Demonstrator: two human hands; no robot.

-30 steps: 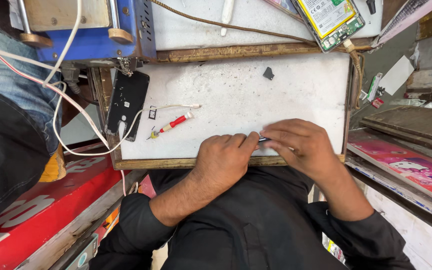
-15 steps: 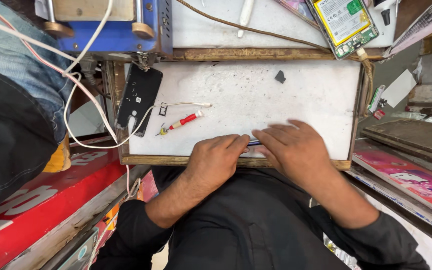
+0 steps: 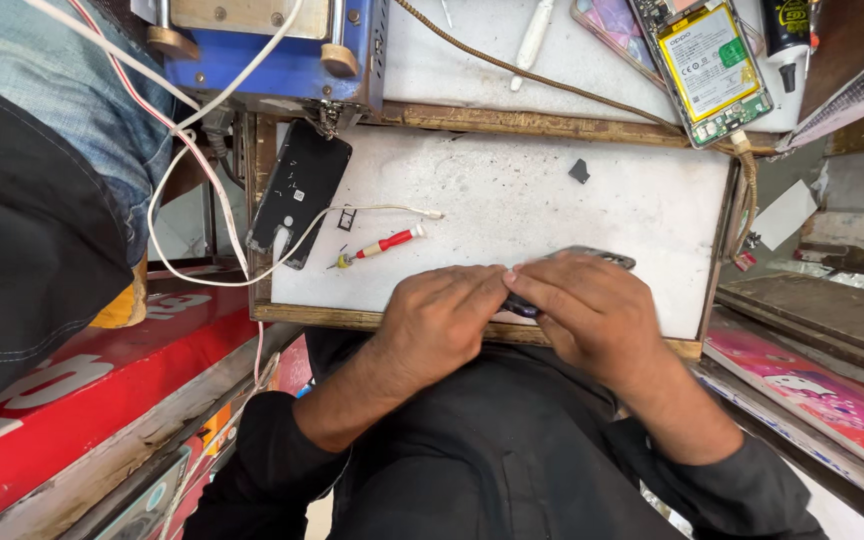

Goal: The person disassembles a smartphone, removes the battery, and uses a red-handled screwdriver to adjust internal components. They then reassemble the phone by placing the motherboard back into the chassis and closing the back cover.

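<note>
At far left, a person in blue jeans (image 3: 42, 110) stands beside the worktop (image 3: 512, 200). White and red cables (image 3: 202, 170) run down from a blue machine (image 3: 282, 60) at the top left. A black phone back cover (image 3: 300, 190) lies at the worktop's left edge, with a small red-handled screwdriver (image 3: 384, 245) just beside it and a white cable end nearby.

The left hand (image 3: 442, 320) rests at the near edge of the worktop, fingers curled onto a dark phone (image 3: 577, 262), which both hands grasp. The phone is mostly covered; only its upper edge shows. The right hand (image 3: 587, 310) clasps it from the right, fingertips meeting those of the left hand.

A small black chip (image 3: 579, 171) lies farther back. At upper right, an opened phone with exposed battery (image 3: 714, 65) sits on the rear shelf.
</note>
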